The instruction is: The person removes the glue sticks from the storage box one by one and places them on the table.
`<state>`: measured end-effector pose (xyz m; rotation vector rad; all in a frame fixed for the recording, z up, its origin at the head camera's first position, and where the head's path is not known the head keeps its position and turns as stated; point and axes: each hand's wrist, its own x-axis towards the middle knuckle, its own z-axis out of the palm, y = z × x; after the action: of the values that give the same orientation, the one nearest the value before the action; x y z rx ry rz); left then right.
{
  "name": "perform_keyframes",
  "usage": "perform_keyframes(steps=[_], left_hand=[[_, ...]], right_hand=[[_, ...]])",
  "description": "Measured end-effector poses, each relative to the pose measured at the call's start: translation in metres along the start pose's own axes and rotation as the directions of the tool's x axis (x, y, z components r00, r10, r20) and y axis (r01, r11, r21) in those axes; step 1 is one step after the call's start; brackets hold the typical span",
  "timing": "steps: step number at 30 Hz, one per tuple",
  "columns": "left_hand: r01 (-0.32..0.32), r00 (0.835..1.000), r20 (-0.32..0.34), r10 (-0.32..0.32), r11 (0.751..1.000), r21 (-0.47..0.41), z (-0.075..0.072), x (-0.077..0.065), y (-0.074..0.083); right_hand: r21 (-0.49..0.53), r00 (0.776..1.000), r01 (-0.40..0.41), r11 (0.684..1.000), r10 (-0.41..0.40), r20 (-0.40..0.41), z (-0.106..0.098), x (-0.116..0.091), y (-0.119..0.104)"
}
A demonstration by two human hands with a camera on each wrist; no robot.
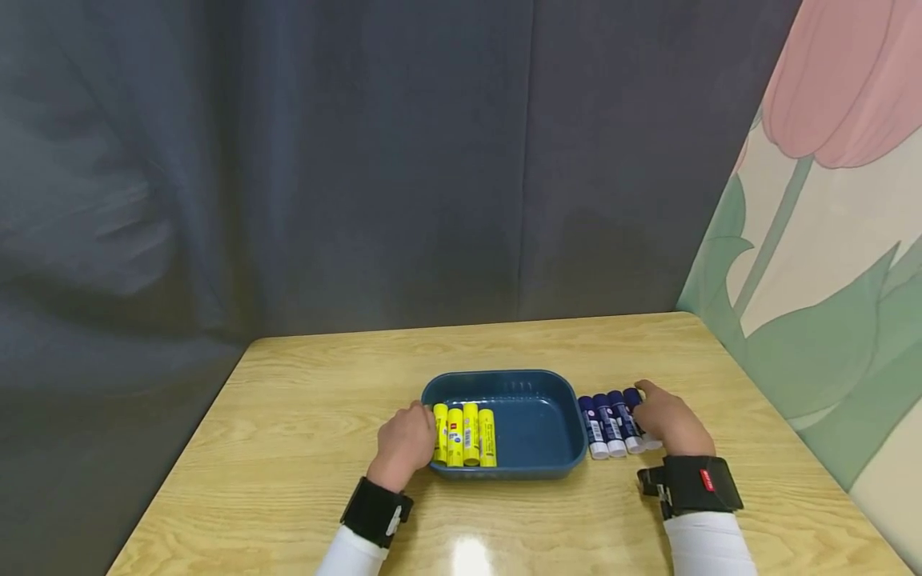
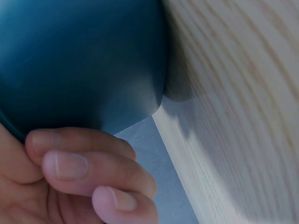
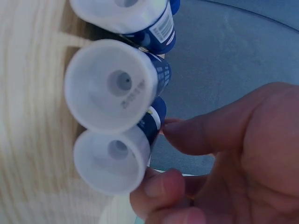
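Note:
A dark blue tray point(image 1: 543, 436) sits on the table with several yellow glue sticks point(image 1: 471, 436) side by side in its left part. My left hand point(image 1: 406, 436) holds the tray's left rim; its curled fingers point(image 2: 100, 170) show against the outer wall in the left wrist view. Right of the tray, several dark-blue glue sticks with white bases point(image 1: 611, 424) lie in a row. With thumb and fingers on either side, my right hand point(image 1: 673, 420) pinches the rightmost blue glue stick point(image 3: 112, 161), which it partly covers in the head view.
The light wooden table point(image 1: 317, 416) extends around the tray. Behind it hangs a dark grey curtain point(image 1: 389, 176). A wall painted with a tulip point(image 1: 828, 240) borders the right side.

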<state>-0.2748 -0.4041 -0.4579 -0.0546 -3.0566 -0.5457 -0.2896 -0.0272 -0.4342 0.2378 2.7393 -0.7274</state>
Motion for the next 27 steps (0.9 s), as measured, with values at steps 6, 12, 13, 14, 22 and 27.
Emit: perform_keyframes(steps=[6, 12, 13, 14, 22, 27], left_hand=[[-0.001, 1.000, 0.010, 0.001, 1.000, -0.003, -0.0008, 0.0005, -0.0004], [-0.001, 1.000, 0.008, 0.001, 1.000, -0.010, -0.0010, 0.0011, 0.0004], [-0.002, 1.000, 0.005, 0.002, 1.000, -0.010, -0.0010, 0.0012, 0.0004], [-0.003, 1.000, 0.005, 0.003, 1.000, -0.012, -0.0010, 0.0012, 0.0003], [0.002, 1.000, 0.006, -0.001, 1.000, -0.012, 0.0005, 0.0022, -0.0003], [0.004, 1.000, 0.006, -0.004, 1.000, -0.010, 0.0020, 0.0028, -0.0003]], right_hand=[[0.014, 1.000, -0.007, 1.000, 0.007, 0.006, -0.0006, -0.0020, -0.0014], [-0.001, 1.000, 0.010, 1.000, -0.010, -0.012, -0.0015, -0.0015, -0.0011], [0.000, 1.000, 0.011, 1.000, -0.011, -0.013, -0.0018, -0.0015, -0.0012], [-0.002, 1.000, 0.012, 1.000, -0.012, -0.015, -0.0018, -0.0016, -0.0014], [0.006, 1.000, 0.011, 1.000, -0.011, -0.010, -0.0039, -0.0049, -0.0028], [0.002, 0.999, 0.025, 1.000, -0.025, -0.026, -0.0043, -0.0041, -0.0035]])
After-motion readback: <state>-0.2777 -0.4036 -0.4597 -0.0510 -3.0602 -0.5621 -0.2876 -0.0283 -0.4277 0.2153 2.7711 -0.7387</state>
